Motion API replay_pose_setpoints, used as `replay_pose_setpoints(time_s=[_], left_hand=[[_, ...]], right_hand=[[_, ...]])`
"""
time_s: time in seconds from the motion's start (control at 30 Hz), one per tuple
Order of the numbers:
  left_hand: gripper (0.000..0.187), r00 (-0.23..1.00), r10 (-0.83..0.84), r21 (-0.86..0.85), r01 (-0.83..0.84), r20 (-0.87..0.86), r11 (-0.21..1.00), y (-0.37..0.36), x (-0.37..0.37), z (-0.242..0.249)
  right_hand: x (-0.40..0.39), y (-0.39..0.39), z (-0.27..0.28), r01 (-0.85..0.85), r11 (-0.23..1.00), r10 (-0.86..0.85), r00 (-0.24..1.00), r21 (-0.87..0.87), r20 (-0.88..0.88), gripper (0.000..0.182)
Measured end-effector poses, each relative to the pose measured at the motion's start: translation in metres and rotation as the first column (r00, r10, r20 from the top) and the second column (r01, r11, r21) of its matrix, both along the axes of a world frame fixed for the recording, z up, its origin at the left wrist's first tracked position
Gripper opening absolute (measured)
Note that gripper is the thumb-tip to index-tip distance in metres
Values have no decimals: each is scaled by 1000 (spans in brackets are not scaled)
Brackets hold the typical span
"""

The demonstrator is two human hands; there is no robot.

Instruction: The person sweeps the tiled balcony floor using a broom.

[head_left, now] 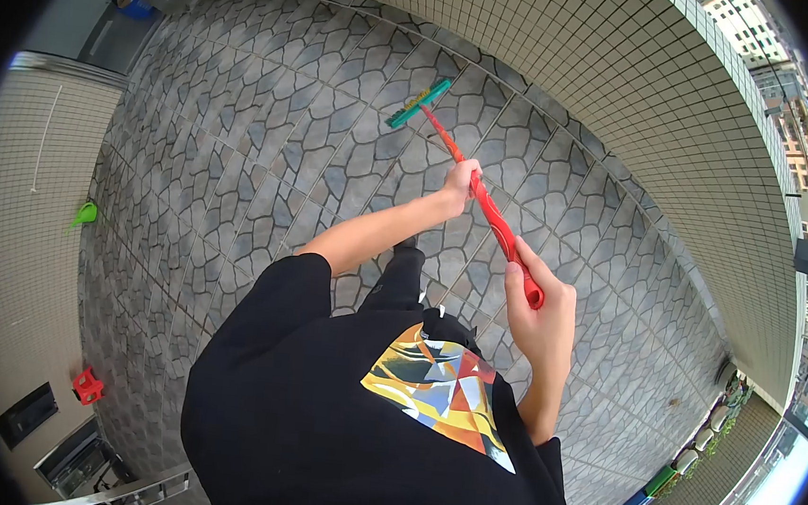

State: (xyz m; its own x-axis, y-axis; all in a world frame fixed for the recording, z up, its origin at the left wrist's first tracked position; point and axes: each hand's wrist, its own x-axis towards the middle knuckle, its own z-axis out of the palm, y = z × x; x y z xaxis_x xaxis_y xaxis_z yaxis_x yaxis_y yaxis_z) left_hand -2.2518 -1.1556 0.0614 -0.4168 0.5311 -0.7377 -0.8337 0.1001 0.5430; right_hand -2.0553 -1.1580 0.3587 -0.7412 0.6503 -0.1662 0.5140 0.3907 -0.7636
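A broom with a red handle (495,217) and a green head (419,103) slants across the view, its head down on the patterned stone floor (337,143). My left hand (462,181) is wrapped round the middle of the handle. Near the handle's top end, my right hand (540,306) grips it, with the fingers along its side and the round end showing by the palm. The bristle side of the head faces up and left, away from my body.
A tiled wall (626,90) curves along the top and right. By the left wall (31,223) are a green object (85,213) and a small red stool (87,386). Plants and planters (692,456) stand at the lower right, and a doorway (104,25) opens at the upper left.
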Motion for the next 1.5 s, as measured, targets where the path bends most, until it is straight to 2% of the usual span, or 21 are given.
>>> replay_pose_setpoints(time_s=[0.13,0.2,0.3,0.37,0.47,0.53,0.6,0.67,0.7,0.77,0.8,0.9,1.07,1.13,1.23,1.27,1.3,1.37,1.4,1.47,1.5], left_hand=[[35,990,-49,-56,42,-132,998,27,-115,-6],[54,935,-34,15,42,-352,999,25,-145,1],[68,907,30,107,17,-421,994,-16,-148,-8],[64,900,-24,-27,13,-436,1000,-73,-123,-37],[48,922,-89,-281,-22,-376,959,-203,-52,-119],[46,937,-212,-590,9,-276,807,-303,7,-148],[38,949,-286,-762,85,-135,642,-404,63,-165],[34,952,-235,-869,281,198,407,-467,99,-133],[25,986,-166,-933,73,15,352,-527,142,-181],[27,993,93,-980,-90,-74,177,-552,166,-178],[27,991,106,-979,-99,-82,178,-544,169,-169],[39,961,249,-856,-224,-117,465,-481,158,-137],[37,918,196,-523,-361,-345,772,-336,164,-145],[44,934,102,-472,-264,-342,841,-279,183,-154],[41,869,-246,-527,-20,-429,849,-212,230,-173],[41,782,-502,-686,135,-369,715,-192,242,-146],[41,526,-763,-814,207,-376,543,-180,251,-127],[41,349,-843,-786,335,-409,520,-173,254,-123],[41,340,-848,-789,337,-407,514,-174,253,-127],[43,636,-683,-662,342,-359,667,-177,250,-145],[43,618,-693,-660,348,-372,666,-180,248,-150]], right_hand=[[-108,36,-84,108,980,-153,947,-170,-282,30],[-161,55,-121,94,972,-167,922,-216,-350,33],[-232,79,-174,91,919,-269,857,-385,-440,38],[-272,91,-207,117,897,-310,854,-427,-417,37],[-319,112,-243,155,947,23,841,281,-541,32],[-355,130,-253,139,913,164,736,383,-657,29],[-366,130,-236,-138,959,-41,793,-245,-608,27],[-364,137,-245,-199,976,106,789,-89,-606,25],[-360,142,-248,-253,964,249,770,76,-588,24],[-331,149,-260,-281,956,279,771,88,-572,24],[-311,153,-270,-246,968,232,803,51,-549,23],[-235,154,-287,-140,987,61,783,-80,-619,19],[-79,135,-284,-143,986,163,757,83,-633,13],[-12,127,-264,-122,992,119,780,38,-614,15],[87,119,-221,-59,996,14,833,-65,-553,18],[116,118,-204,-56,996,9,843,-71,-538,19],[146,114,-188,-46,995,-4,855,-84,-519,20],[197,106,-147,-34,995,-10,895,-89,-446,21],[216,100,-126,-28,996,-11,901,-82,-433,20],[239,87,-91,1,998,-30,903,-68,-428,20],[243,81,-77,51,997,-71,916,-63,-394,26]])
